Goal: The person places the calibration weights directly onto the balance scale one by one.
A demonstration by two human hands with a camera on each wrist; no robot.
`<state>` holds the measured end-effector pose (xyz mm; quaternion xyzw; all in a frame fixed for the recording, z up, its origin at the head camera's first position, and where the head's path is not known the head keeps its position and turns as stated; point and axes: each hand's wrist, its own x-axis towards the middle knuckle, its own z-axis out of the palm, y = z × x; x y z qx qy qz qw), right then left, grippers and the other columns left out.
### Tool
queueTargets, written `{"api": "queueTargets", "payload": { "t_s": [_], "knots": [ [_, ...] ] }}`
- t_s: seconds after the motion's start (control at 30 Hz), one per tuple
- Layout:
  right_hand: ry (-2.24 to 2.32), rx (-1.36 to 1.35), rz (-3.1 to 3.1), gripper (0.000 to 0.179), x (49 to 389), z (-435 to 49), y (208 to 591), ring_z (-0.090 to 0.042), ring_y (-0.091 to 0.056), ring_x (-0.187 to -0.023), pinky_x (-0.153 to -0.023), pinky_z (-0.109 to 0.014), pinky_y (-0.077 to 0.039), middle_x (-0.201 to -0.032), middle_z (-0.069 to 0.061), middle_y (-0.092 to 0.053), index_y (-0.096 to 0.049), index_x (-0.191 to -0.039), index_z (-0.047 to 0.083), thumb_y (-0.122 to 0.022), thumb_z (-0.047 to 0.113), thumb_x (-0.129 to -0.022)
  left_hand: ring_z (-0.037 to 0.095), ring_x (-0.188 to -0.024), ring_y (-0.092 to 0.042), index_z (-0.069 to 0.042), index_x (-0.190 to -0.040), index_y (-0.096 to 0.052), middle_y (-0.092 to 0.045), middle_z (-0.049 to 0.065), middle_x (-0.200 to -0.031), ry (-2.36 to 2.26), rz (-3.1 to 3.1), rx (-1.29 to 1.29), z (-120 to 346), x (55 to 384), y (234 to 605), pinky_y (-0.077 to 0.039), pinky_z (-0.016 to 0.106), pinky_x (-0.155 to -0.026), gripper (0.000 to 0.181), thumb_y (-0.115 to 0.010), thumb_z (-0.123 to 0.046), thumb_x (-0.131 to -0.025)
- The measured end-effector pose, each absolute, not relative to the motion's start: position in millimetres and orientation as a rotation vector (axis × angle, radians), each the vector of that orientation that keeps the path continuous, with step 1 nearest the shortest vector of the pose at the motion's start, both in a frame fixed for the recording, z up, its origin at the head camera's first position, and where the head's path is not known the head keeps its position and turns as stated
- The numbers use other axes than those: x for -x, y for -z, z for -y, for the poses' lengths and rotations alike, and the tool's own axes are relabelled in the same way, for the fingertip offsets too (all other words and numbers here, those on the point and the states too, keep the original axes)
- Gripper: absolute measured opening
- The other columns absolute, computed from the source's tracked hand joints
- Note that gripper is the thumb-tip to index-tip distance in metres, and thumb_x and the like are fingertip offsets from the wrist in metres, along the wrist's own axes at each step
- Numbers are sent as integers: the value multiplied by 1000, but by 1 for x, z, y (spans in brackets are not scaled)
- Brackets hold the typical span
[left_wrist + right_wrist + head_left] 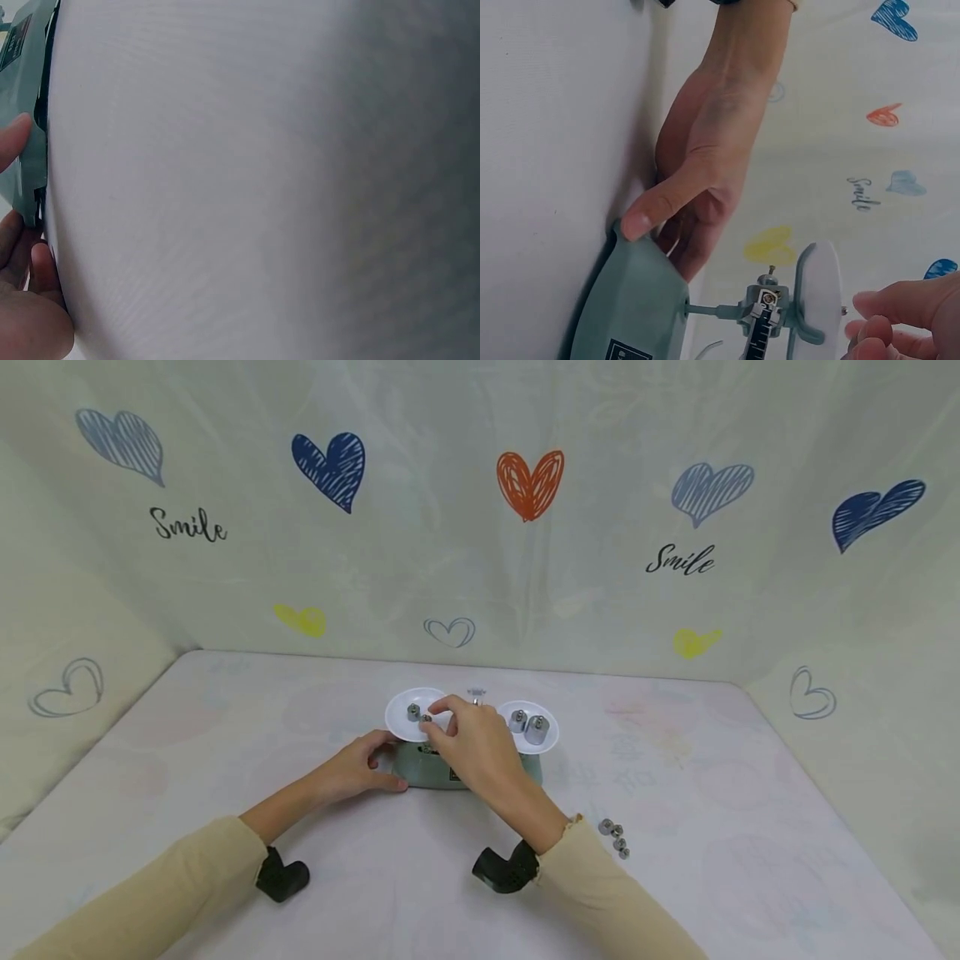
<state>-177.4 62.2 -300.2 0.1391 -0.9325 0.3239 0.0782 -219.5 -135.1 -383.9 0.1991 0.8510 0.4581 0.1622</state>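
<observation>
A balance scale with a grey-green base (423,768) stands on the table, carrying a white left pan (397,727) and a white right pan (551,739). My left hand (352,768) grips the left end of the base, thumb in front and fingers behind. Over the left pan, my right hand (480,743) pinches a small metal weight (426,718) between thumb and forefinger. Beside it on that pan stands another metal weight (413,712). The right pan bears a medium weight (517,720) and a larger weight (537,729). In the right wrist view the fingertips are close to the pan.
Several small loose weights (607,827) lie on the table to the right of my right forearm. The white table (360,902) ends at a pale curtain (420,552) printed with hearts. A black wrist camera (504,868) sticks out under my right wrist.
</observation>
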Motion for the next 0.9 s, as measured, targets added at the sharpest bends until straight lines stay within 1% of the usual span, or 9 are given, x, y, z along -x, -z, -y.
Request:
{"api": "queueTargets", "payload": {
  "t_s": [0.13, 0.23, 0.33, 0.43, 0.57, 0.67, 0.9],
  "knots": [
    [-1015, -473, 2750, 22, 170, -70, 296, -7, -40, -45, -42, -17, -31, -56, 4, -50, -66, -107, 10, -63, 22, -89, 38, -127, -37, 3, -136, -38, -42, 22, -138, -1321, -2418, -536, 136, 220, 384, -34, 55, -104, 73, -75, -20, -77],
    [-1099, -505, 2716, 19, 163, -80, 292, -7, -42, -49, -46, -18, -34, -57, 4, -50, -67, -104, 10, -63, 19, -88, 39, -129, -35, 3, -136, -37, -40, 22, -139, -1323, -2412, -528, 137, 220, 384, -32, 55, -105, 74, -75, -20, -77],
    [-1194, -501, 2698, 16, 155, -92, 288, -8, -47, -55, -50, -20, -39, -60, 5, -53, -68, -101, 11, -65, 18, -87, 39, -130, -34, 3, -137, -37, -39, 23, -140, -1327, -2406, -526, 136, 221, 385, -31, 55, -106, 75, -75, -20, -77],
    [-1255, -489, 2687, 14, 147, -110, 287, -7, -53, -61, -56, -20, -45, -67, 6, -60, -69, -98, 12, -67, 18, -85, 40, -132, -32, 3, -137, -36, -37, 23, -141, -1335, -2395, -520, 136, 221, 386, -31, 54, -107, 76, -75, -20, -77],
    [-1279, -445, 2695, 14, 137, -139, 289, -8, -58, -68, -61, -21, -50, -76, 4, -64, -69, -97, 12, -67, 19, -85, 40, -133, -30, 3, -138, -35, -36, 24, -142, -1339, -2389, -516, 136, 221, 387, -30, 54, -108, 77, -76, -19, -77],
    [-1273, -400, 2696, 17, 128, -166, 292, -8, -58, -71, -63, -22, -50, -81, 2, -65, -69, -99, 11, -67, 21, -86, 41, -133, -30, 4, -137, -35, -36, 24, -142, -1340, -2391, -518, 136, 221, 388, -29, 54, -108, 77, -76, -19, -77],
    [-1176, -234, 2746, 19, 111, -223, 309, -4, -58, -77, -67, -20, -49, -88, 5, -66, -67, -103, 17, -65, 28, -87, 41, -133, -30, 5, -137, -35, -36, 25, -142, -1332, -2401, -514, 136, 221, 388, -29, 54, -108, 77, -76, -19, -76]
  ]
}}
